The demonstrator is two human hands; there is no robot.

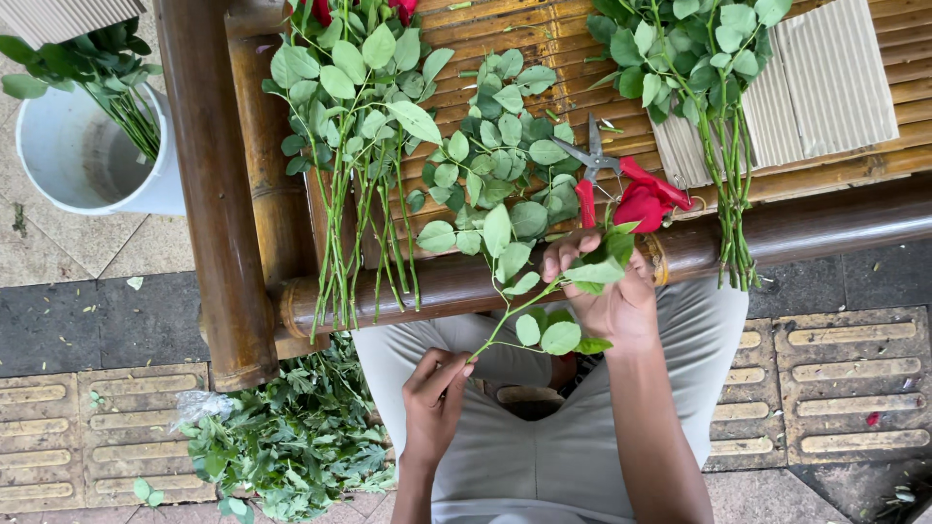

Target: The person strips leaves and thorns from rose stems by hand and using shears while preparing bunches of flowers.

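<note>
The left hand [434, 390] is closed around the lower end of a rose stem [505, 325], at about 6 o'clock in the view. The right hand [607, 291] grips the same stem higher up, just under the red rose bloom [643, 206], fingers wrapped among its leaves. The stem runs slantwise between both hands, above the person's lap. At 12 o'clock, on the bamboo table [485, 281], lie bundles of leafy stems [354, 146] and red-handled scissors [589, 170]. A white bucket [87, 155] stands at 10 o'clock, and stripped leaves [291, 437] lie on the floor at 7 o'clock.
</note>
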